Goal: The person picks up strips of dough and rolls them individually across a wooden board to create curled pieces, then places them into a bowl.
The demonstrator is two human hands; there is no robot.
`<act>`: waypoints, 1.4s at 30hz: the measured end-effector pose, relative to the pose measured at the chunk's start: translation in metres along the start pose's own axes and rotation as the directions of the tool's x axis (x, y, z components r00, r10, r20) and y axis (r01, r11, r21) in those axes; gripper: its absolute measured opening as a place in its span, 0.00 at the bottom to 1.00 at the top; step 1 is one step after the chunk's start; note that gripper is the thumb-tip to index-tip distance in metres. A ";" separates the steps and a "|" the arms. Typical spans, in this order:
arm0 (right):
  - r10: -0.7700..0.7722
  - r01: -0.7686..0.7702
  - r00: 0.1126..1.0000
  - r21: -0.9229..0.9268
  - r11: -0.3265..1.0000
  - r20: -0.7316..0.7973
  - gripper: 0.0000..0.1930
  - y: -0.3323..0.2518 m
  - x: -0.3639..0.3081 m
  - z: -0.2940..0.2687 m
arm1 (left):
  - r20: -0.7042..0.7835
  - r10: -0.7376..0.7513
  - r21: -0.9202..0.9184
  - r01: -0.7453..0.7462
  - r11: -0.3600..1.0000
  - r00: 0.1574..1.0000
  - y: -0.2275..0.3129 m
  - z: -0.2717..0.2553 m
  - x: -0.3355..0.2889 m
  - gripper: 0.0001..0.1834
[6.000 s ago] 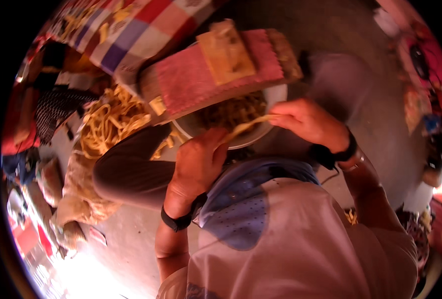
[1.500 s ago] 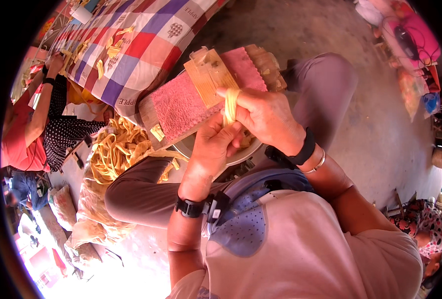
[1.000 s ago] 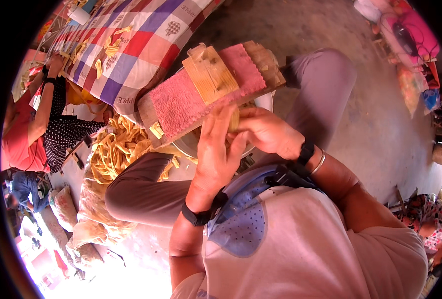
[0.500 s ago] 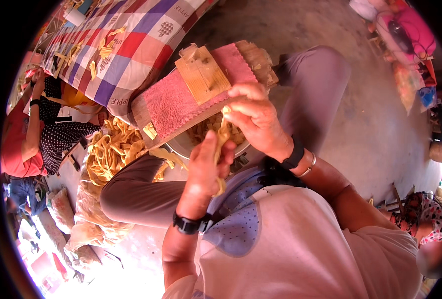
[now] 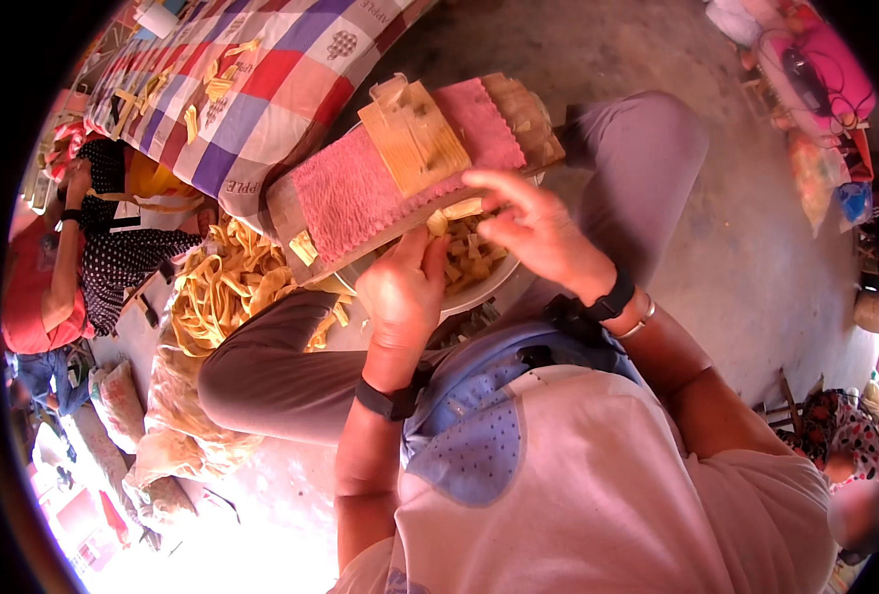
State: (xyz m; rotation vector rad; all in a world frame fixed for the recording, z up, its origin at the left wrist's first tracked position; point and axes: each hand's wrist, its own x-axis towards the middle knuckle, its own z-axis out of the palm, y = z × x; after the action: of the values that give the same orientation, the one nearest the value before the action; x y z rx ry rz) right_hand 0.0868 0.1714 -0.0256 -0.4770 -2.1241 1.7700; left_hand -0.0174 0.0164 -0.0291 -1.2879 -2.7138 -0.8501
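**Both hands at the bowl of yellow strips**

I see first the checked cloth [image 5: 261, 89] spread on the floor at the upper left, with small yellow pieces lying on it. Beside my left knee there is a big heap of long yellow strips [image 5: 223, 287]. Across my lap lies a wooden board [image 5: 518, 109] covered by a pink textured mat [image 5: 360, 193], and on the mat sits a small wooden block [image 5: 414, 139]. Under the near edge of the board is a white bowl [image 5: 479, 295] holding cut yellow pieces [image 5: 469, 259]. My left hand [image 5: 403, 294] rests at the bowl rim, fingers curled down; I cannot tell if its grip holds something. My right hand [image 5: 538, 230] is over the bowl, its grip narrow, pinching one yellow piece [image 5: 462, 209] at the board's edge.
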 end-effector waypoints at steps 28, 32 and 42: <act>-0.318 0.365 0.926 -0.689 0.626 0.203 0.12 -0.012 0.005 -0.010 | 0.165 -0.011 -0.525 0.097 0.846 0.986 0.030 -0.027 -0.006 0.03; -0.500 0.494 0.855 -0.504 0.709 0.135 0.10 -0.010 0.016 -0.009 | 0.335 -0.108 -0.683 0.320 0.656 0.936 0.007 -0.018 0.004 0.06; -0.319 0.586 0.759 -0.382 0.715 0.567 0.06 -0.044 0.032 -0.044 | 0.503 -0.068 -0.674 0.440 0.594 0.861 -0.009 -0.057 0.025 0.06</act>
State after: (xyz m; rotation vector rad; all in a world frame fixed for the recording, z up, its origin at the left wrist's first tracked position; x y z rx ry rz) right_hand 0.0766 0.2168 0.0268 0.4173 -2.7617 1.0299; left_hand -0.0524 0.0021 0.0215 -1.2648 -3.0146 -2.2321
